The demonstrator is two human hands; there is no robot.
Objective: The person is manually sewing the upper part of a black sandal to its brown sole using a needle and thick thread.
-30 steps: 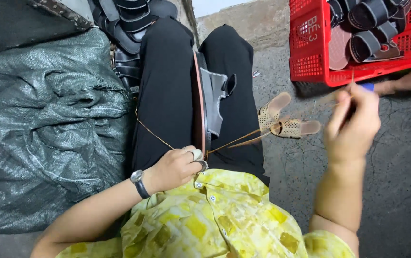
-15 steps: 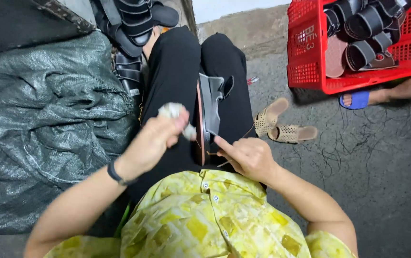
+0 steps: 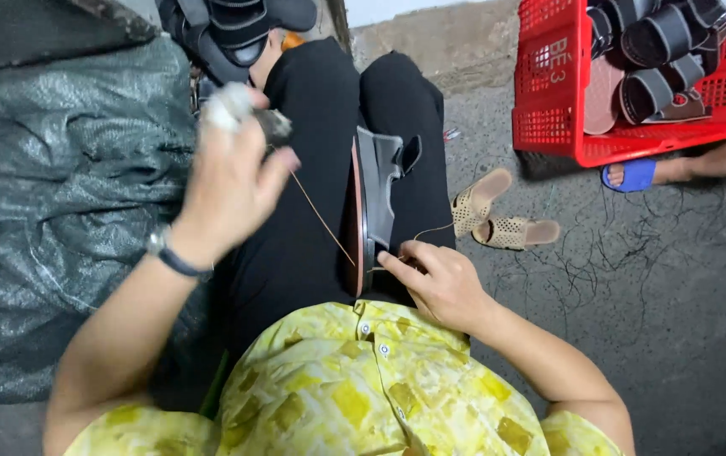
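Thread (image 3: pixel 320 218) runs taut from raised left hand (image 3: pixel 232 181) to sandal (image 3: pixel 373 207).

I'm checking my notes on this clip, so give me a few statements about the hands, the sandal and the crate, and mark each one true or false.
1. The left hand is raised and pulls a thread taut. True.
2. The right hand rests by the sandal that stands on edge on the lap. True.
3. The crate is blue and holds nothing. False: it is red and holds dark sandals.
4. A watch sits on the right wrist. False: it is on the left wrist.
5. A pair of tan shoes lies on the floor to the right of the legs. True.
6. The person wears a plain white shirt. False: the shirt is yellow and patterned.
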